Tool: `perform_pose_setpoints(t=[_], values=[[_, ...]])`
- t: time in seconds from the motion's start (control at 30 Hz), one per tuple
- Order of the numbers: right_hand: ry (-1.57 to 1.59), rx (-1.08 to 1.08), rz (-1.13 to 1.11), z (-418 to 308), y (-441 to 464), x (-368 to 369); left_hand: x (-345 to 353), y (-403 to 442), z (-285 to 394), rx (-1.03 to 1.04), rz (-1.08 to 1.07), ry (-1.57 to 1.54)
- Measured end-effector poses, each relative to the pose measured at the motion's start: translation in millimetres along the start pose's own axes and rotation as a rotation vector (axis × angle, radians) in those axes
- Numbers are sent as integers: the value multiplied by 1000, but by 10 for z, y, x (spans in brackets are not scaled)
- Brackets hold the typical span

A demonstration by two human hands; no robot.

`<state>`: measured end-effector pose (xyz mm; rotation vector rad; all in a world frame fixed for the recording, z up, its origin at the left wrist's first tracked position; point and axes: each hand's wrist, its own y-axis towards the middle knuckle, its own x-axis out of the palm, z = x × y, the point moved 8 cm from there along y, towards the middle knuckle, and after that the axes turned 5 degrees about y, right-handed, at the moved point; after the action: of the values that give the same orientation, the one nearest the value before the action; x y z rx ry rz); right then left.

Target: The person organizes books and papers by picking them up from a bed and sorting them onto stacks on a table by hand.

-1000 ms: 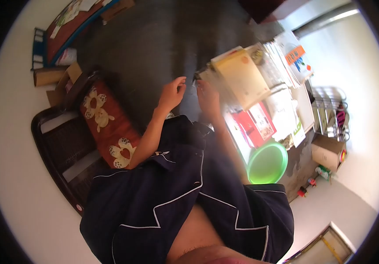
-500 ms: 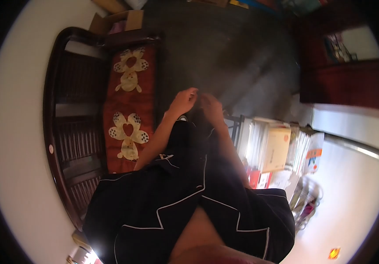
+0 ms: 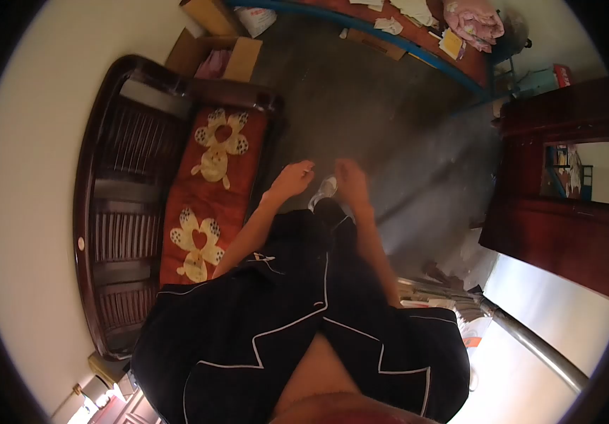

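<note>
My left hand [image 3: 292, 179] is held out at waist height in front of my dark clothing [image 3: 294, 268], its fingers loosely bent with nothing visible in them. A ring-like glint shows on one finger. Level with it and a short gap to the right is my right hand [image 3: 351, 182], its fingers smeared by motion. Nothing can be made out in that hand. The two hands are apart from each other. Below and between them a foot in a pale, see-through-looking shoe [image 3: 326, 188] shows on the dark floor [image 3: 389, 134].
A dark wooden bench [image 3: 124, 120] with a red bear-patterned cushion [image 3: 177, 212] runs along the left wall. Beyond it stands an open cardboard box [image 3: 242, 62]. Papers and a pink bundle [image 3: 472, 22] lie on a blue-edged table [image 3: 417, 60]. A red cabinet [image 3: 523, 240] stands right.
The view has shifted forward, bringing the far table and more of the cabinet into sight. The shelf of papers at right has mostly dropped out. My hands have moved slightly further apart.
</note>
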<state>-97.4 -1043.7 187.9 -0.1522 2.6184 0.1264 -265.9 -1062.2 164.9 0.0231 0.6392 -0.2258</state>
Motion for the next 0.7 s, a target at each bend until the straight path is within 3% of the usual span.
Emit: perform_pose_setpoints(t=[0.07,0.33,0.57,0.7], values=[[32,-40,-14,-38,344,-114,-7,294,-44,-120,0,-81],[120,-108,-133,70,1369,-204,-126,1324,-21,-152,41,-70],[99,-27,-214,339,2293,-30,-256,2189,-375,-267,-13,-86],[29,-72,-251,283,2988,54,-424,2945,-550,-205,-53,-144]])
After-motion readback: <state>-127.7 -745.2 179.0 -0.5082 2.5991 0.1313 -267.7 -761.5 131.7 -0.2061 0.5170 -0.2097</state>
